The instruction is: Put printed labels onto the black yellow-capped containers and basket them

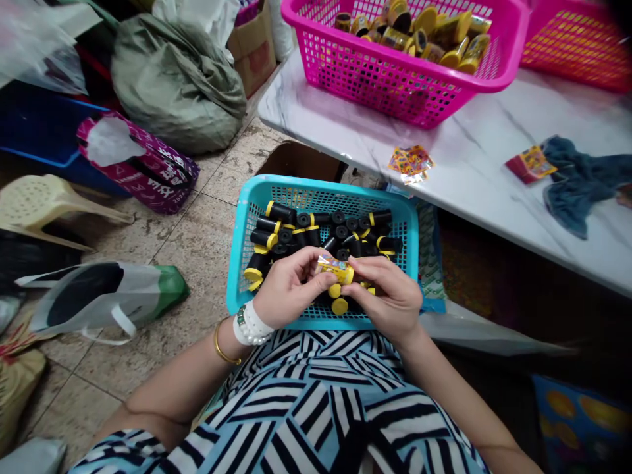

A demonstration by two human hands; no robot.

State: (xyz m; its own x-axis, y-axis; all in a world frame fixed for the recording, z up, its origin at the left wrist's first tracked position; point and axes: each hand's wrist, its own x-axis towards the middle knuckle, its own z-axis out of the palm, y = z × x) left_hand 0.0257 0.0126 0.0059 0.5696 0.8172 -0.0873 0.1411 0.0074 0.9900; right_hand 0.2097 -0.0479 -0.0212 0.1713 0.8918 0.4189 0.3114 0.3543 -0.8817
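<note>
Between my two hands is a small canister with a yellow cap and a colourful printed label around it. My left hand pinches its left end with thumb and fingers. On the capped right end, the fingers of my right hand are closed. Both hands are over a turquoise basket on my lap. Inside it lie many black canisters with yellow caps, tumbled in all directions. On the table edge beyond rests a small pile of printed labels.
A pink basket of labelled canisters stands on the marble-patterned table. To its right are a red basket, a red-yellow packet and dark blue cloth. Bags and a cream stool crowd the floor at left.
</note>
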